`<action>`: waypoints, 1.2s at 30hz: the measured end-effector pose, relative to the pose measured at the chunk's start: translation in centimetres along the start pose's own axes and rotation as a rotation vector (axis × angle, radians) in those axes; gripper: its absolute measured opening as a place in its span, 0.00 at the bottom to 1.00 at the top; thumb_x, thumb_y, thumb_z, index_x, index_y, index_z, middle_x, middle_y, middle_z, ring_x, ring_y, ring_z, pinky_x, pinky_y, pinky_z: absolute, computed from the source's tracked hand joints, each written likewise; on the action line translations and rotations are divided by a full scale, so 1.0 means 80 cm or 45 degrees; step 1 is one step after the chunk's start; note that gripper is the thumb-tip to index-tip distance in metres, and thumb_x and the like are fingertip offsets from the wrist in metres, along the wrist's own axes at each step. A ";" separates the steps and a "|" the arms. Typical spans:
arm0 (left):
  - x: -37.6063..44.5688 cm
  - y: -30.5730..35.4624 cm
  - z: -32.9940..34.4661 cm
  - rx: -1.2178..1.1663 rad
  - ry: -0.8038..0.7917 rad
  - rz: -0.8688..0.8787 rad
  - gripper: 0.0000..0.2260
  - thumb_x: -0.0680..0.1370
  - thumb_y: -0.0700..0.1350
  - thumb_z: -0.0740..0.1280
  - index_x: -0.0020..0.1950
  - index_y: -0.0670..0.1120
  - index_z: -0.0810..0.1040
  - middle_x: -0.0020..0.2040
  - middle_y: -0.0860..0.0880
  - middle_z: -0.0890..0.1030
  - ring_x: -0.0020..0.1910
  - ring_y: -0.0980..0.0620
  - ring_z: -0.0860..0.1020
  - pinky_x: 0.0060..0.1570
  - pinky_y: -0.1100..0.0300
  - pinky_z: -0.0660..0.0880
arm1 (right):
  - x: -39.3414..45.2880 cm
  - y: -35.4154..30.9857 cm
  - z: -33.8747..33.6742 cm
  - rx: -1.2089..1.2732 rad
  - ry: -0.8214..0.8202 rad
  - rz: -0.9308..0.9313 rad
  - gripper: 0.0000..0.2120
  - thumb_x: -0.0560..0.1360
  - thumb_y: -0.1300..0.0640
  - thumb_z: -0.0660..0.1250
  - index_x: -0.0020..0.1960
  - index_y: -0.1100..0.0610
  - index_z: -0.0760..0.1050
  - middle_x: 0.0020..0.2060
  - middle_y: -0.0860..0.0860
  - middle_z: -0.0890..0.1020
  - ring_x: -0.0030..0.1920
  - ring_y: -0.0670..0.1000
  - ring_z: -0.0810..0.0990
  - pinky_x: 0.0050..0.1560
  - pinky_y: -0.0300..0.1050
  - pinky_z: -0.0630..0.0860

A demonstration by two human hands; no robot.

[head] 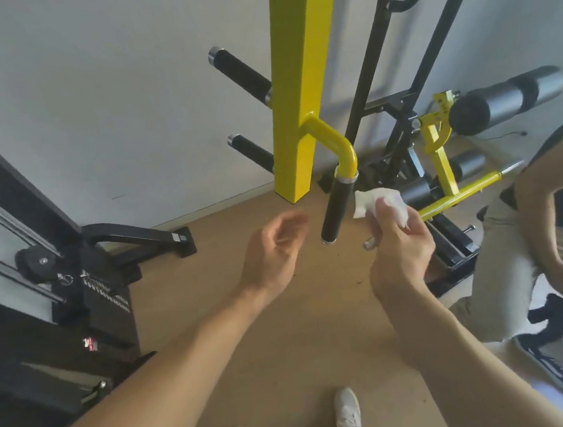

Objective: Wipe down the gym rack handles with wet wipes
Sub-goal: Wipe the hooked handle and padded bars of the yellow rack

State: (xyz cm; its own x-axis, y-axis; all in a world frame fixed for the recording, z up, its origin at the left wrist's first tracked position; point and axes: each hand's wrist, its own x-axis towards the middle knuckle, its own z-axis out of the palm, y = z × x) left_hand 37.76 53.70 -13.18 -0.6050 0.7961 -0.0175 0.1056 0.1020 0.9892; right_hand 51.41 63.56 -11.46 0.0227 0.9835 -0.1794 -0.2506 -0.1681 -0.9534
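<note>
Both forearms reach forward from the bottom edge. Left hand [273, 248] empty, palm turned inward, fingers loosely curled and relaxed, just left of the hanging handle, not touching it. Right hand [398, 243] raised a little higher, fingers and thumb pinching a crumpled white wet wipe [380, 205]; the wipe bunches above the fingertips and sits just right of the handle, contact with it not clear.

Handle [336, 208]: black grip, slightly tilted, hanging down from a bent yellow tube off the yellow upright post [302, 84], metal collar at top, metal cap at bottom end. Surface looks matte; wetness cannot be judged.

Two more black pegs [242, 74] stick out left of the post. Black weight machine [55, 269] at left. Tan floor [269, 352] below, white shoes [348, 410] at bottom. A second person [532, 258] stands at right.
</note>
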 end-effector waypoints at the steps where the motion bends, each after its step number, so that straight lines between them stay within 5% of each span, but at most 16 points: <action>1: 0.008 0.007 0.006 0.018 0.026 0.011 0.10 0.80 0.44 0.70 0.61 0.49 0.83 0.56 0.55 0.86 0.55 0.58 0.83 0.61 0.56 0.79 | 0.003 -0.002 0.006 -0.060 -0.078 -0.108 0.07 0.76 0.54 0.71 0.50 0.57 0.82 0.42 0.51 0.84 0.42 0.45 0.83 0.52 0.45 0.76; 5: 0.024 0.032 0.031 -0.010 0.118 0.031 0.13 0.79 0.55 0.68 0.62 0.55 0.82 0.57 0.57 0.86 0.59 0.58 0.82 0.67 0.50 0.75 | 0.008 0.010 0.000 -0.075 -0.423 -0.281 0.17 0.83 0.53 0.61 0.51 0.65 0.83 0.53 0.54 0.86 0.58 0.49 0.82 0.59 0.43 0.77; 9: 0.037 0.051 0.053 -0.012 0.196 0.019 0.14 0.75 0.65 0.66 0.57 0.63 0.82 0.57 0.57 0.86 0.61 0.56 0.82 0.68 0.45 0.73 | 0.053 0.007 0.001 -0.186 -0.560 -0.292 0.11 0.74 0.63 0.74 0.56 0.60 0.80 0.48 0.52 0.85 0.48 0.47 0.83 0.52 0.42 0.80; 12: 0.039 0.071 0.071 -0.035 0.302 0.038 0.15 0.74 0.61 0.71 0.57 0.56 0.82 0.54 0.54 0.87 0.57 0.56 0.83 0.65 0.47 0.76 | 0.078 0.010 0.007 -0.409 -0.797 -0.209 0.17 0.72 0.59 0.76 0.58 0.50 0.81 0.48 0.45 0.85 0.48 0.45 0.82 0.50 0.35 0.78; 15: 0.032 0.090 0.080 0.112 0.622 0.226 0.12 0.75 0.50 0.76 0.49 0.45 0.77 0.45 0.50 0.86 0.46 0.58 0.85 0.54 0.56 0.81 | 0.092 0.018 0.007 -0.624 -1.000 -0.186 0.15 0.73 0.53 0.74 0.59 0.49 0.81 0.43 0.42 0.84 0.44 0.43 0.78 0.45 0.36 0.75; 17: 0.030 0.099 0.074 0.263 0.702 0.335 0.11 0.76 0.48 0.75 0.47 0.43 0.76 0.43 0.50 0.85 0.44 0.57 0.85 0.49 0.60 0.81 | 0.092 0.016 0.002 -0.579 -1.084 -0.191 0.21 0.77 0.51 0.70 0.69 0.48 0.75 0.55 0.42 0.84 0.55 0.39 0.80 0.53 0.34 0.75; 20: 0.036 0.101 0.059 0.411 0.529 0.215 0.08 0.78 0.47 0.72 0.50 0.44 0.80 0.44 0.53 0.85 0.45 0.59 0.84 0.49 0.62 0.80 | 0.079 0.008 -0.012 -0.319 -1.146 -0.340 0.21 0.84 0.57 0.56 0.76 0.53 0.65 0.71 0.36 0.72 0.72 0.38 0.68 0.66 0.30 0.66; 23: 0.031 0.076 0.061 0.096 0.285 -0.021 0.07 0.79 0.41 0.70 0.56 0.39 0.80 0.48 0.45 0.84 0.48 0.48 0.81 0.50 0.61 0.78 | 0.066 0.011 -0.023 -0.127 -1.225 -0.398 0.24 0.82 0.64 0.51 0.78 0.59 0.58 0.75 0.44 0.67 0.76 0.46 0.64 0.74 0.42 0.64; 26: 0.019 0.036 0.071 0.083 0.278 -0.021 0.05 0.77 0.49 0.71 0.51 0.52 0.83 0.48 0.47 0.85 0.50 0.47 0.82 0.56 0.49 0.78 | 0.067 0.004 -0.010 -0.290 -1.046 -0.192 0.28 0.80 0.66 0.65 0.75 0.47 0.62 0.65 0.49 0.80 0.62 0.43 0.79 0.52 0.34 0.79; 28: 0.009 0.031 0.072 0.128 0.385 0.098 0.05 0.76 0.49 0.71 0.50 0.51 0.82 0.47 0.48 0.84 0.49 0.53 0.82 0.54 0.52 0.79 | 0.079 0.003 -0.003 -0.398 -0.947 -0.131 0.28 0.75 0.63 0.73 0.71 0.48 0.68 0.52 0.51 0.85 0.48 0.43 0.84 0.40 0.29 0.77; 32: 0.007 0.067 0.061 0.824 0.606 0.742 0.09 0.78 0.40 0.72 0.58 0.42 0.83 0.58 0.48 0.84 0.59 0.50 0.81 0.60 0.52 0.77 | 0.088 0.001 0.005 -0.543 -1.095 -0.161 0.10 0.74 0.51 0.73 0.55 0.47 0.82 0.36 0.52 0.85 0.36 0.48 0.80 0.36 0.35 0.74; 36: 0.036 0.105 0.046 1.144 0.361 1.018 0.15 0.80 0.41 0.71 0.66 0.41 0.80 0.70 0.46 0.78 0.73 0.47 0.72 0.70 0.48 0.71 | 0.082 -0.020 0.012 -0.424 -0.957 -0.371 0.08 0.76 0.54 0.72 0.54 0.50 0.84 0.41 0.48 0.86 0.39 0.42 0.80 0.38 0.25 0.71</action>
State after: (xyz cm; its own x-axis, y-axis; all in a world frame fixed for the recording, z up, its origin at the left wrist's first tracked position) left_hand 39.79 59.07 -5.49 -0.2592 0.6772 0.6887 0.9609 0.1092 0.2543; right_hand 51.03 70.38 -10.86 -0.6319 0.7542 0.1785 -0.0357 0.2018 -0.9788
